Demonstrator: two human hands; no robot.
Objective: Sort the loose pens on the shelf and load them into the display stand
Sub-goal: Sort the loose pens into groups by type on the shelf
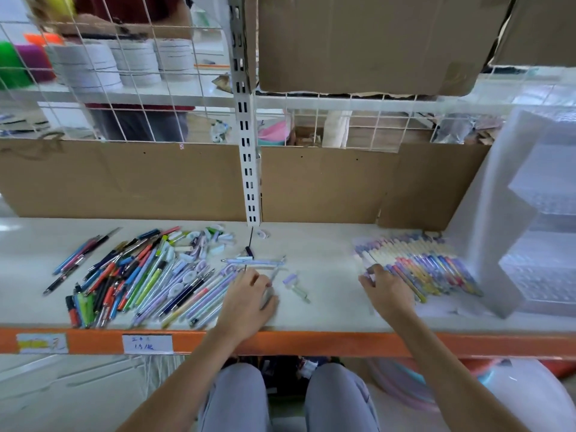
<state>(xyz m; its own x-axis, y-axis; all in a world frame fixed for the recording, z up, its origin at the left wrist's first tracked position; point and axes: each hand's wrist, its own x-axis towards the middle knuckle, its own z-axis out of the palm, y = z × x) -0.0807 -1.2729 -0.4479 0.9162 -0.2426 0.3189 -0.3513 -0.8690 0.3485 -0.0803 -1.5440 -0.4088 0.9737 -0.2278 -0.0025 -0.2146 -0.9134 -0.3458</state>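
Mixed loose pens (140,275) heaped left on shelf (324,244), patterned pens (420,263) rowed beside clear display stand (530,213)

Orange shelf edge (280,342); brown cardboard (124,179); purple-cream patterned pens (417,263).

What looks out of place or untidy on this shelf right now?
The mixed pen pile on the left lies jumbled, pens crossing at odd angles with loose caps among them, unlike the neat row of patterned pens on the right. A small lilac piece lies alone between the two hands.
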